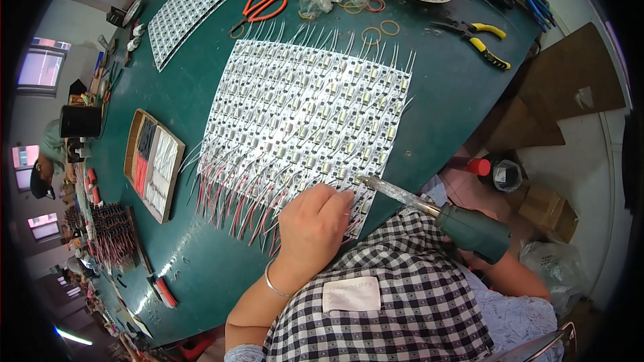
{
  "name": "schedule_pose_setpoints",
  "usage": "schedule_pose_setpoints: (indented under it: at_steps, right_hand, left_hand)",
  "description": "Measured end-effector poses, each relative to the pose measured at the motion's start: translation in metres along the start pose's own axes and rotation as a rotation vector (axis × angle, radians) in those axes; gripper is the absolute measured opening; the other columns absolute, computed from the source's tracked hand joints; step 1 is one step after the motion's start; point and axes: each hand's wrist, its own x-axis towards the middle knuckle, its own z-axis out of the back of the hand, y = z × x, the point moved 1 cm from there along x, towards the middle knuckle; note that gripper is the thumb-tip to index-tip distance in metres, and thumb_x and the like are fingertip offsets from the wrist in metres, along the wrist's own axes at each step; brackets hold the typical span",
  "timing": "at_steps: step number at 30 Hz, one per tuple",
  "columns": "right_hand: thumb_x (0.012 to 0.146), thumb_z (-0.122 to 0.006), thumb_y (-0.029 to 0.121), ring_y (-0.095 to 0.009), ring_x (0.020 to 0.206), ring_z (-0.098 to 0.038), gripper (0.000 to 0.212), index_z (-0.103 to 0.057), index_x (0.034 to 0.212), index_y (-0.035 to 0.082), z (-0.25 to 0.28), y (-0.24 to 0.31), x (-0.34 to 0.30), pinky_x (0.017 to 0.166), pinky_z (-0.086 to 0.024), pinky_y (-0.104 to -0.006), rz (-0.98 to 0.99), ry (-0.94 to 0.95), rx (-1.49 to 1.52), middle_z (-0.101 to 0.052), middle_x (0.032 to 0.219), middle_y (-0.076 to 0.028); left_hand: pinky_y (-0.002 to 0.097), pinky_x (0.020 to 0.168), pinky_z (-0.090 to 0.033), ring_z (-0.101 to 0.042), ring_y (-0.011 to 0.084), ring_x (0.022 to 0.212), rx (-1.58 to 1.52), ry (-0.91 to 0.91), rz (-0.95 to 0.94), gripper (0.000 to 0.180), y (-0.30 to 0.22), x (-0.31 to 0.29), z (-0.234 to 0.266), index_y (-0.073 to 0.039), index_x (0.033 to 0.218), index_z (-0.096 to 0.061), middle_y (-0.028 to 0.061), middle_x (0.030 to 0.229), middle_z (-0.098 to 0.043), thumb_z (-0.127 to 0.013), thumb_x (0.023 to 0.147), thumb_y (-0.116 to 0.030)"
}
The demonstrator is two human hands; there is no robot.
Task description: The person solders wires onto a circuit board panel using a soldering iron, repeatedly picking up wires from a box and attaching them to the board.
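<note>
So the panel of little white circuit boards (295, 114) is flat on the green table (215, 275), spreading out ahead of the left hand (312, 228). That hand's curled over its near edge, can't tell if it's pinching anything. Right hand (477, 262), mostly hidden, is wrapped round the soldering iron (406, 196), tip just beside the left fingertips. Red and white wires (231, 211) stick out left of the left hand, wire tray (174, 181) further left, pliers (467, 31) well ahead of the right.

Electronics assembly workshop: green bench (456, 100) bears wired circuit-board panel (295, 114), soldering iron (466, 226) tip at panel; pliers (479, 39) near bench's right edge; another person (52, 142) beyond left edge.
</note>
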Motion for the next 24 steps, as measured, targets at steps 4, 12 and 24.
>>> schedule_pose_setpoints:
  at_steps: [4,12,24]
  right_hand:
    - [0.086,-0.054,0.026,-0.017,0.068,-0.065,0.032,-0.060,0.098,-0.003,0.002,-0.002,0.000,0.063,-0.051,-0.0272,0.055,-0.005,-0.008,-0.065,0.081,-0.009]
    - [0.084,-0.056,0.020,-0.015,0.065,-0.063,0.026,-0.060,0.093,-0.004,0.003,0.002,0.000,0.059,-0.051,-0.0255,-0.037,-0.050,-0.165,-0.063,0.079,-0.009]
    - [0.083,-0.061,0.021,-0.015,0.068,-0.065,0.025,-0.062,0.095,-0.001,0.011,-0.011,-0.028,0.063,-0.052,-0.0264,-0.237,-0.090,0.178,-0.065,0.082,-0.009]
  left_hand:
    - [0.0315,0.057,-0.046,-0.057,0.0236,0.066,-0.036,0.051,0.067,0.019,-0.004,-0.001,0.010,-0.006,0.088,-0.063,0.0073,0.076,-0.057,-0.069,0.070,-0.002]
    - [0.0347,0.068,-0.043,-0.053,0.0280,0.077,-0.131,-0.050,0.135,0.023,0.003,-0.011,0.052,-0.002,0.102,-0.058,0.0123,0.084,-0.054,-0.055,0.080,0.004]
    - [0.0318,0.054,-0.039,-0.050,0.0200,0.062,0.006,0.002,-0.077,0.029,-0.008,0.003,0.001,-0.008,0.092,-0.068,0.0033,0.068,-0.051,-0.070,0.066,0.004]
